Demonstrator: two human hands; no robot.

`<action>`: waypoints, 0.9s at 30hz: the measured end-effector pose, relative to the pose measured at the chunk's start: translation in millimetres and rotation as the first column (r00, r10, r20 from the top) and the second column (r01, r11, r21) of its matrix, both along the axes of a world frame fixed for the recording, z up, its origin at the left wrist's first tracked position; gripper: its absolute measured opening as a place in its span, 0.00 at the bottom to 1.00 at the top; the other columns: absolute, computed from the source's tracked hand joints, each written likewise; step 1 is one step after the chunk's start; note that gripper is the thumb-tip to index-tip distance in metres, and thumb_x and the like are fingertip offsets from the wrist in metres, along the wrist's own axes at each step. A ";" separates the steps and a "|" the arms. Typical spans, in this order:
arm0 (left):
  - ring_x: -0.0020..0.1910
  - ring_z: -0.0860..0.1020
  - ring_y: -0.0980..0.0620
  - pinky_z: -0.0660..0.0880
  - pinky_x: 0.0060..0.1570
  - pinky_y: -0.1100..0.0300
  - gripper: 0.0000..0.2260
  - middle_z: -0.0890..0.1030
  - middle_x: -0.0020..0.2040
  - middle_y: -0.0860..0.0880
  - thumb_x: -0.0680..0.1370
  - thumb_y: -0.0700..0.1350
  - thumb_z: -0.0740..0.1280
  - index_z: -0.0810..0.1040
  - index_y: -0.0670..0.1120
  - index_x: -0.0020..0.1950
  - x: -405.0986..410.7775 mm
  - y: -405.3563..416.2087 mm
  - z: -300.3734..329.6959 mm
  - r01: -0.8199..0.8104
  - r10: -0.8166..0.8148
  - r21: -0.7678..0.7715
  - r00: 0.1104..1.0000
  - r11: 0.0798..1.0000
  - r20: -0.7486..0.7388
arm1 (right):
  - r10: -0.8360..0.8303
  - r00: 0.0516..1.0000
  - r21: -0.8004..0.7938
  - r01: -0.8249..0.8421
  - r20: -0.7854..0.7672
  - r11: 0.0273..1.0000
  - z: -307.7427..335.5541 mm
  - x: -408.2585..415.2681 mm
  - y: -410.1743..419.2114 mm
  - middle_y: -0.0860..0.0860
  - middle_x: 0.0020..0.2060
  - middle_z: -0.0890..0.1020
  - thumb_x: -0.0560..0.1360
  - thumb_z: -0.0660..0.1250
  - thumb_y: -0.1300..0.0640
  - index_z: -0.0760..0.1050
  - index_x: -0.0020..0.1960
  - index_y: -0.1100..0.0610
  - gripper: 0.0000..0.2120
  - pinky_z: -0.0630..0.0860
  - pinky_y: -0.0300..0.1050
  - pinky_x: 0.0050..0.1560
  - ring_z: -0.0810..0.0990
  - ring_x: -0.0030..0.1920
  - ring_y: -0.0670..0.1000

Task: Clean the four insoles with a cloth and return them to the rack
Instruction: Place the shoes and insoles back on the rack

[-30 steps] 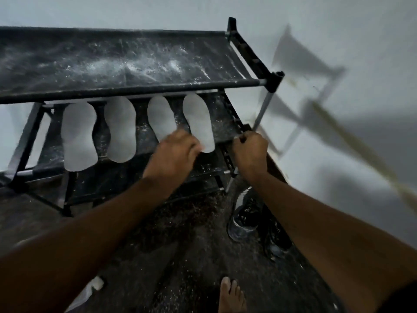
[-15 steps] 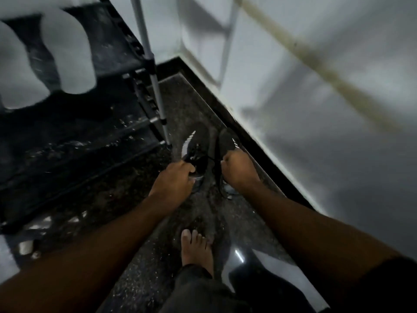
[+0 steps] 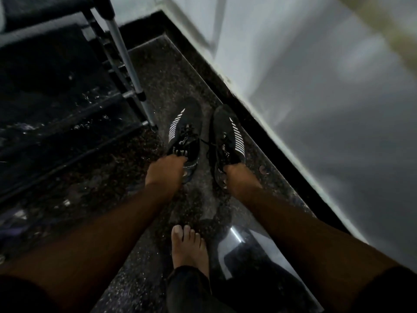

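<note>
Left hand grips the left shoe at its heel; right hand grips the right shoe. Both shoes beside the rack leg.

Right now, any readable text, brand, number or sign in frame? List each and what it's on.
None can be read.
Left shoe: white slanted stripes on the side, a pattern and not letters; small pale marks near the laces, too blurred to read.
Right shoe: the same stripes; small pale marks beside the laces, too small and blurred to read.
Rack, floor, wall: no text visible.
</note>
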State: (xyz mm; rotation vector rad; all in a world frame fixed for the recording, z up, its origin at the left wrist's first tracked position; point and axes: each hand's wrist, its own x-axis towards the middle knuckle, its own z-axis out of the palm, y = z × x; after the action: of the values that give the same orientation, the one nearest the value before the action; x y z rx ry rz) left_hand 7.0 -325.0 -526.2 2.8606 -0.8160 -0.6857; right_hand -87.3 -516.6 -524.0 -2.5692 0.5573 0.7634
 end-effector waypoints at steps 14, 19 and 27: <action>0.59 0.80 0.41 0.78 0.58 0.49 0.12 0.81 0.59 0.43 0.80 0.41 0.64 0.81 0.48 0.61 -3.7 30.5 80.8 0.054 -0.056 -0.049 0.998 0.997 -0.030 | -0.137 0.980 0.027 0.134 0.146 0.991 65.4 -7.4 21.7 0.60 0.59 0.78 0.77 0.59 0.54 0.74 0.64 0.58 0.18 0.74 0.48 0.57 0.79 0.59 0.60; 0.54 0.82 0.45 0.79 0.55 0.50 0.10 0.83 0.53 0.47 0.81 0.42 0.62 0.82 0.50 0.56 -23.3 50.0 143.8 -0.037 0.038 -0.138 0.999 0.990 0.005 | -0.004 0.959 -0.040 0.016 0.283 0.999 131.0 -18.7 41.8 0.58 0.53 0.79 0.73 0.63 0.56 0.80 0.55 0.58 0.14 0.76 0.48 0.49 0.80 0.53 0.61; 0.57 0.78 0.46 0.78 0.56 0.51 0.11 0.80 0.57 0.49 0.80 0.44 0.66 0.78 0.54 0.62 -52.3 82.8 254.8 0.080 -0.051 -0.151 0.981 0.985 0.188 | 0.124 0.785 -0.146 -0.043 0.608 0.988 241.4 -30.5 70.0 0.56 0.43 0.79 0.68 0.69 0.61 0.81 0.42 0.60 0.05 0.73 0.47 0.42 0.78 0.46 0.59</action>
State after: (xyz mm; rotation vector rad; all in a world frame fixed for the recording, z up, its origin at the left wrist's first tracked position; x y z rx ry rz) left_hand -45.3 -242.2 -271.4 2.7927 -0.9471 -0.3485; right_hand -117.8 -446.5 -282.6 -2.7533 0.2794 -0.1271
